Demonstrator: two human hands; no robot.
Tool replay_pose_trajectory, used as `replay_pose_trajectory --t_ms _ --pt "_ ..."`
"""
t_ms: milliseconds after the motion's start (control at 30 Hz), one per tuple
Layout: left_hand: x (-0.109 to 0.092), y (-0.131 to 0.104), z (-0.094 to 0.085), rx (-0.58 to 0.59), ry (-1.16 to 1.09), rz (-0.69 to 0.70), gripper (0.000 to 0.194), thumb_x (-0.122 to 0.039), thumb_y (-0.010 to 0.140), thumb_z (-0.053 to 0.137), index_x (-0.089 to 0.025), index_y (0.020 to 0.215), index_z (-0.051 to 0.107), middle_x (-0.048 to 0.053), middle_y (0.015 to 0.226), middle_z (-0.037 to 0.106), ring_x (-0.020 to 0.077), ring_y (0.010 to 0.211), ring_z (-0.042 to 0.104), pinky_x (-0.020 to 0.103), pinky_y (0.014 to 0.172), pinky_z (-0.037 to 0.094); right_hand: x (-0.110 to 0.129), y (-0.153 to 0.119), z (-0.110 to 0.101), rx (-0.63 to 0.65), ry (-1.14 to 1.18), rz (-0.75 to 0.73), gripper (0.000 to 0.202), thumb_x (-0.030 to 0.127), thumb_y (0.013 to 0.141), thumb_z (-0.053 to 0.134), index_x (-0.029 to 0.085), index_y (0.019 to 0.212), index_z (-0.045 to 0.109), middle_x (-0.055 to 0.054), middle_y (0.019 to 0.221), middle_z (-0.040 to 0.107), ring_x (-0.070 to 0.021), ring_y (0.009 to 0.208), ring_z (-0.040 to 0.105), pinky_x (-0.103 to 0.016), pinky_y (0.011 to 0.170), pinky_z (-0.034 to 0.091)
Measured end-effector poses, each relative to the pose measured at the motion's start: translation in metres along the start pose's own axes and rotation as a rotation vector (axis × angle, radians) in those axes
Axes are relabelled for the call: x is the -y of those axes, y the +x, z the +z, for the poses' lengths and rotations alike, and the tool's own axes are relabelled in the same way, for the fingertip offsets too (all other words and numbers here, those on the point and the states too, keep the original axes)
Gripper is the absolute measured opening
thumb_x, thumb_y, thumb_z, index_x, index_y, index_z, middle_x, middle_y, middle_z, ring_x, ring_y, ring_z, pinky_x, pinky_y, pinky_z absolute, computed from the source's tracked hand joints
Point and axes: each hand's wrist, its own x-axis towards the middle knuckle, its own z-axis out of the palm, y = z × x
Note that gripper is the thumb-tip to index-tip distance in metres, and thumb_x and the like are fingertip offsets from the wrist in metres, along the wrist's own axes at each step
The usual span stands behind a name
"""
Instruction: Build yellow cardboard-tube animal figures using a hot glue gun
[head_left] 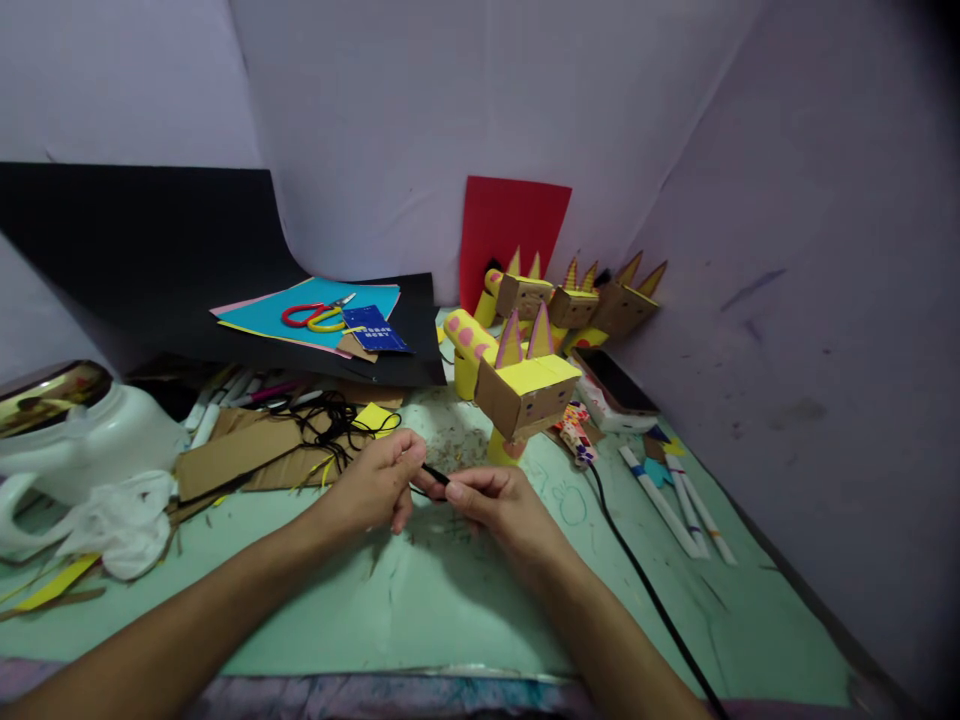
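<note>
Between my two hands, above the front middle of the table, runs a short stretch of black string (436,474). My left hand (386,475) pinches one end between thumb and fingers. The fingers of my right hand (495,505) are closed on the other end. A loose tangle of black string (330,425) lies on cardboard just behind my left hand. Right behind my hands stands a cardboard animal figure (529,390) with a box head, pointed pink-edged ears and a yellow body with pink spots. My fingers partly hide the held string.
Similar cardboard figures (622,300) stand at the back right, before a red sheet (517,220). Scissors (319,314) lie on coloured paper (285,310). A white teapot (112,440) is at left. White markers (660,505), a phone (616,380) and a black cable (637,570) are at right.
</note>
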Motion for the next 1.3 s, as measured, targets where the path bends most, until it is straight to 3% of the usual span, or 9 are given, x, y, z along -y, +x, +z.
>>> replay_pose_trajectory --t_ms 200,300,467,667,767,933,1100,1300 --pt "0.006 0.002 0.002 -0.035 -0.013 0.168 0.035 -0.051 0.077 0.051 -0.021 0.066 0.039 -0.011 0.044 0.032 0.0052 0.037 0.028 0.018 0.038 0.020 0.003 -0.001 -0.006 -0.200 -0.190 -0.144 0.014 0.031 0.060 0.072 0.017 0.061 0.072 0.002 0.051 0.060 -0.0104 0.049 0.047 -0.025 0.051 0.034" --pt "0.006 0.000 0.002 -0.028 0.044 0.210 0.029 -0.044 0.080 0.049 -0.020 0.066 0.040 -0.009 0.047 0.035 0.0062 0.041 0.030 0.019 0.041 0.021 0.002 -0.001 -0.007 -0.241 -0.151 -0.185 0.013 0.031 0.059 0.074 0.018 0.062 0.073 0.000 0.056 0.065 -0.0115 0.052 0.050 -0.026 0.053 0.037" --pt "0.006 -0.003 0.004 -0.053 0.128 0.226 0.025 -0.039 0.084 0.044 -0.020 0.068 0.041 -0.008 0.049 0.038 0.0073 0.044 0.032 0.020 0.042 0.024 0.002 -0.003 -0.002 -0.170 0.174 -0.048 0.019 0.032 0.055 0.080 0.017 0.060 0.069 0.005 0.045 0.053 -0.0047 0.040 0.036 -0.020 0.041 0.026" --pt "0.003 -0.006 0.003 -0.106 0.185 0.239 0.025 -0.038 0.082 0.045 -0.019 0.066 0.044 -0.007 0.048 0.041 0.0081 0.043 0.034 0.020 0.043 0.026 0.007 -0.006 0.004 -0.141 0.289 0.042 0.030 0.032 0.050 0.082 0.017 0.052 0.055 0.003 0.051 0.061 -0.0026 0.033 0.037 -0.017 0.033 0.018" --pt "0.000 -0.007 0.002 -0.135 0.202 0.246 0.023 -0.035 0.081 0.046 -0.019 0.065 0.046 -0.007 0.048 0.044 0.0081 0.043 0.036 0.020 0.043 0.027 0.007 -0.004 0.004 -0.148 0.264 0.027 0.033 0.034 0.049 0.083 0.017 0.053 0.054 0.001 0.052 0.064 -0.0018 0.031 0.035 -0.017 0.032 0.017" --pt "-0.004 -0.009 -0.001 -0.196 0.212 0.277 0.025 -0.036 0.078 0.050 -0.017 0.061 0.050 -0.005 0.049 0.044 0.0083 0.045 0.038 0.020 0.044 0.029 0.003 -0.003 0.000 -0.151 0.195 -0.018 0.029 0.031 0.050 0.084 0.017 0.056 0.059 0.008 0.039 0.049 -0.0021 0.032 0.032 -0.017 0.033 0.020" --pt "-0.011 -0.013 -0.004 -0.236 0.211 0.258 0.022 -0.032 0.073 0.054 -0.017 0.056 0.054 -0.005 0.045 0.044 0.0090 0.045 0.041 0.020 0.045 0.032 0.001 -0.002 -0.005 -0.167 0.038 -0.069 0.017 0.025 0.049 0.082 0.017 0.059 0.070 0.002 0.052 0.064 -0.0076 0.045 0.049 -0.021 0.045 0.037" --pt "-0.009 -0.013 -0.005 -0.246 0.217 0.211 0.020 -0.028 0.070 0.056 -0.016 0.056 0.061 -0.004 0.043 0.049 0.0092 0.044 0.044 0.020 0.045 0.033 0.002 -0.002 -0.007 -0.224 -0.192 -0.153 0.009 0.023 0.057 0.072 0.020 0.064 0.076 0.000 0.052 0.062 -0.0102 0.047 0.045 -0.023 0.045 0.032"
